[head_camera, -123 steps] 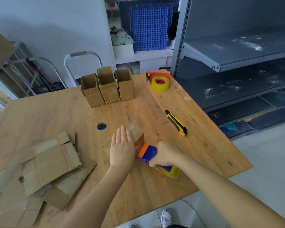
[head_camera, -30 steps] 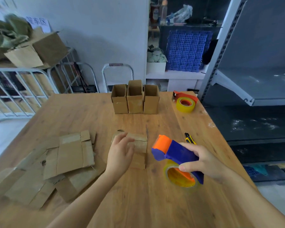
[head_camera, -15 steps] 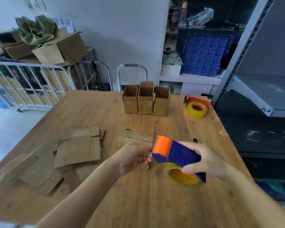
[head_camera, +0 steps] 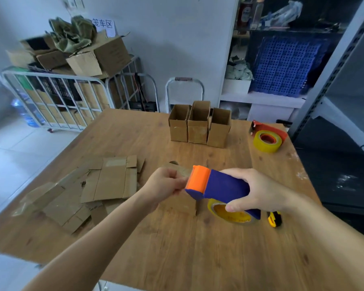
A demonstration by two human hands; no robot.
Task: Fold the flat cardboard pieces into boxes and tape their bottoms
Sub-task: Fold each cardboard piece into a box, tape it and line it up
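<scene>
My right hand (head_camera: 261,192) grips a blue tape dispenser (head_camera: 223,185) with an orange head and a yellow tape roll, held above the table. The curled fingers of my left hand (head_camera: 164,183) pinch at the orange head, where the tape end comes out; the tape itself is too thin to see. A partly folded cardboard box (head_camera: 183,204) lies on the wooden table (head_camera: 177,248) under both hands, mostly hidden. Three folded boxes (head_camera: 199,127) stand open side by side at the back. Flat cardboard pieces (head_camera: 105,183) lie piled at the left.
A yellow tape roll in a red dispenser (head_camera: 266,141) sits at the back right. A yellow utility knife (head_camera: 274,220) lies by my right wrist. Grey metal shelving (head_camera: 345,106) stands to the right, a metal cart with cartons (head_camera: 67,101) at the far left.
My left hand has left the box and gone to the dispenser's orange head. My right hand holds the dispenser a little higher. The camera has tilted up.
</scene>
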